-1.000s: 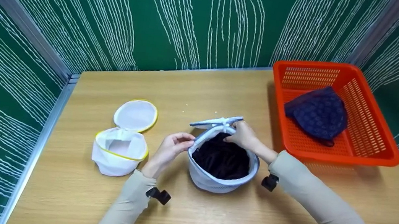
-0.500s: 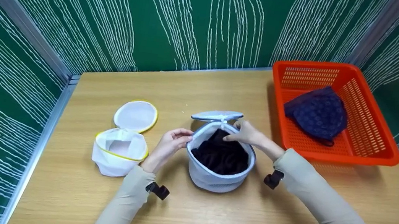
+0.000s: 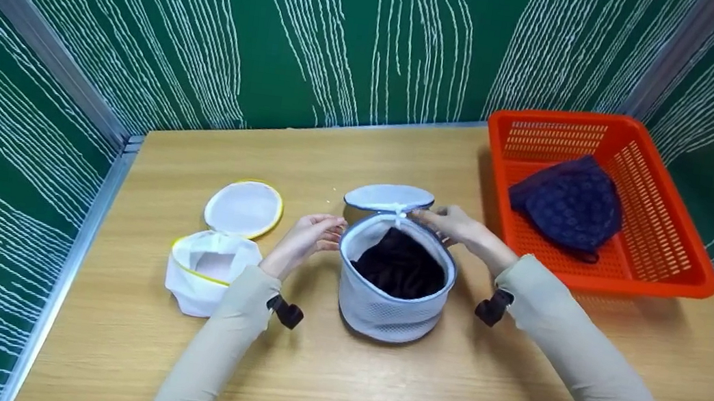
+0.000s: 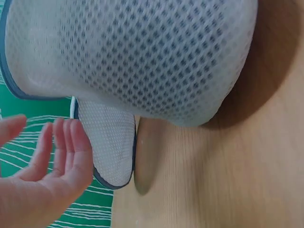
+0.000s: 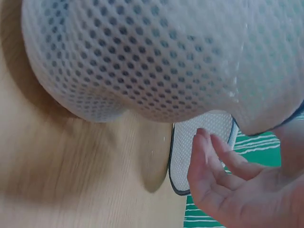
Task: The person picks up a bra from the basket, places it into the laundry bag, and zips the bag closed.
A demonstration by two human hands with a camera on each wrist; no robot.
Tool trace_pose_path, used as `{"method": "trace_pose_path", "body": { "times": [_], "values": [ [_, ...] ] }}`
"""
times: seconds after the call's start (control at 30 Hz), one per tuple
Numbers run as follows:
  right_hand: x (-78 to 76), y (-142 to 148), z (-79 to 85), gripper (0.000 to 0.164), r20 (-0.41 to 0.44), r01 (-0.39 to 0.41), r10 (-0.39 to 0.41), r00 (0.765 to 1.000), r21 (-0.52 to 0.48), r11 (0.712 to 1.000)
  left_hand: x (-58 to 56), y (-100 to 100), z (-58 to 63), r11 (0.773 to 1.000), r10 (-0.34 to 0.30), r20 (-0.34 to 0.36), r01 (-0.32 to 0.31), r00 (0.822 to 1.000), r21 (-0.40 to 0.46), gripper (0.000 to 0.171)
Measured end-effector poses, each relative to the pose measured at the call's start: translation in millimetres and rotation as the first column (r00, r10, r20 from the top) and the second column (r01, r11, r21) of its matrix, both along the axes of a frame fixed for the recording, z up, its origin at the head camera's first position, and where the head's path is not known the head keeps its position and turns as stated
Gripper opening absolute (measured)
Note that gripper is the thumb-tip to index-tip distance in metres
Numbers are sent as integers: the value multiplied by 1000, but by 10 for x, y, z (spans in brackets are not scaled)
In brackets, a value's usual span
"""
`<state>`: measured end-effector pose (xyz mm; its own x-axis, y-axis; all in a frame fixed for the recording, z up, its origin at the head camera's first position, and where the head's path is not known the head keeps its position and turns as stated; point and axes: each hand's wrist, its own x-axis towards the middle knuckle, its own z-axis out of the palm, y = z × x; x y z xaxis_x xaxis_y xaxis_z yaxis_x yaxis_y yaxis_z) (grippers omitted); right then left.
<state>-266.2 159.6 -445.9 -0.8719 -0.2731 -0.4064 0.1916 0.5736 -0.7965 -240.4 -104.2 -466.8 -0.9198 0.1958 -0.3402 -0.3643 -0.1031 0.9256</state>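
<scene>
A round white mesh laundry bag with grey-blue trim stands upright on the table, its mouth uncovered. Dark cloth lies bunched inside it. The bag's round lid is hinged up at the back. Beside the left rim is my left hand, fingers loosely bent and apart from the bag in the left wrist view. My right hand is at the back right rim near the lid's hinge, its fingers loosely bent with nothing visible between them; its thumb tip is hidden by the rim in the right wrist view.
A smaller white bag with yellow trim stands at the left, its round lid folded back onto the table. An orange plastic basket at the right holds a dark blue patterned cloth item. Green walls border the table.
My right hand has come out of the bag's mouth to its back right rim. The left hand has let go of the rim and risen slightly. The lid has tipped further back.
</scene>
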Motion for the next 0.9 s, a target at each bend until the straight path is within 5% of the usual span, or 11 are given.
{"method": "trace_pose_path", "body": {
  "times": [0.43, 0.5, 0.6, 0.67, 0.8, 0.9],
  "values": [
    [-246, 73, 2, 54, 178, 109, -90, 980, -100, 989, -347, 56, -41, 992, 129, 178, -126, 976, -26, 37],
    [-272, 87, -21, 56, 188, 118, -99, 977, -90, 989, -521, 24, -292, 993, 116, 188, -119, 975, 5, 41],
    [-289, 106, -58, 58, 182, 136, -124, 976, -54, 989, -866, -33, -827, 992, 99, 185, -112, 978, 62, 49],
    [-294, 105, -71, 59, 190, 158, -145, 971, -54, 986, -1006, -39, -1028, 987, 99, 199, -121, 975, 102, 53],
    [-324, 92, -129, 54, 210, 216, -190, 959, -108, 970, -1066, 22, -1072, 975, 105, 197, -140, 975, 171, 46],
    [-364, 65, -189, 42, 224, 255, -213, 951, -182, 950, -973, 85, -887, 979, 114, 200, -145, 973, 147, 35]
  ]
}}
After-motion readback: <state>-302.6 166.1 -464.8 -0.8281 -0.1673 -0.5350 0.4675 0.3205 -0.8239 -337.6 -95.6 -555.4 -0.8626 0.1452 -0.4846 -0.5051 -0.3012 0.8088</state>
